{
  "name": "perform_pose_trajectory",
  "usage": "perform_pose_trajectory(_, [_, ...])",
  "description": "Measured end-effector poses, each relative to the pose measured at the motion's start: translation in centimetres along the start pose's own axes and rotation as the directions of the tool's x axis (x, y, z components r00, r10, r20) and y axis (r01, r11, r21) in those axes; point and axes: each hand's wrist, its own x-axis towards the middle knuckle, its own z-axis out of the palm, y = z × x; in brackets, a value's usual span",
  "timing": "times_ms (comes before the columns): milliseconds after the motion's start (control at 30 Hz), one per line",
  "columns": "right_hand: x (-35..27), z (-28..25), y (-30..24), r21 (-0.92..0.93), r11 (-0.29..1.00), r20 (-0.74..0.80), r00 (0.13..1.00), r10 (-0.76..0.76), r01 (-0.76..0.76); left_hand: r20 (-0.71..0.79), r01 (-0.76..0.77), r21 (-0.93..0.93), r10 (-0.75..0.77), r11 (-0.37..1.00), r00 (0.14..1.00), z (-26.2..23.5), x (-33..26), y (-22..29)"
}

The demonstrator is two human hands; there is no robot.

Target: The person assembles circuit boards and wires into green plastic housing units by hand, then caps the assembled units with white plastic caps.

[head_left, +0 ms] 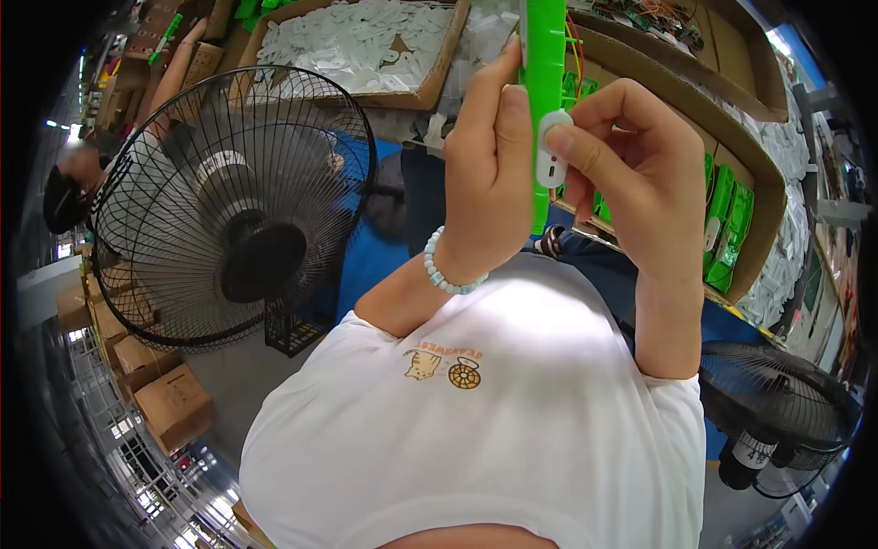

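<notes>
Green plastic strip (546,101) is being held upright close to the chest, the left hand (489,174) closing round its long edge while the right hand (631,156) is pinching a small white oval piece (551,151) against its face. It is looking light, rigid and smooth, best gripped by the edges. Cardboard boxes (722,110) of similar parts and a black fan (233,206) are sitting beyond.

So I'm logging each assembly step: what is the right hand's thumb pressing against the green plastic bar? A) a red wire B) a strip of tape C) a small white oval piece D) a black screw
C: the right hand presses a small white oval piece against the green plastic bar, which the left hand steadies.
</notes>
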Motion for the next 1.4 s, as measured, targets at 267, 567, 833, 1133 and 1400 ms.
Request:
perform_pose_trajectory(267, [-0.1, -1.0, 0.9, 0.003, 1.000, -0.036, 0.999, 0.010, -0.010, 0.007, -0.130, 0.181, 0.131, 0.975, 0.991, 1.2, 0.2, -0.1])
perform_pose_trajectory(567, [-0.2, -1.5, 0.6, -0.129, 0.988, -0.070, 0.994, -0.089, 0.080, 0.015, -0.298, 0.378, 0.316, 0.877, 0.949, 1.6, 0.5, 0.0])
perform_pose_trajectory(833, [1.1, -3.1, 0.0, -0.008, 0.995, 0.010, 0.995, -0.099, 0.099, 0.167, 0.053, 0.066, -0.064, 0.996, 0.984, 1.7, 2.5, 2.0])
perform_pose_trajectory(1133, [0.1, -3.5, -0.4, 0.029, 0.998, 0.023, 0.999, -0.049, 0.048, 0.183, 0.259, -0.433, -0.197, 0.864, 0.963, 2.3, 3.3, 1.2])
perform_pose_trajectory(1400, [-0.8, -3.9, -0.7, -0.044, 0.997, 0.094, 0.994, -0.056, 0.061, 0.191, 0.311, -0.415, -0.253, 0.855, 0.949, 2.5, 2.9, 2.4])
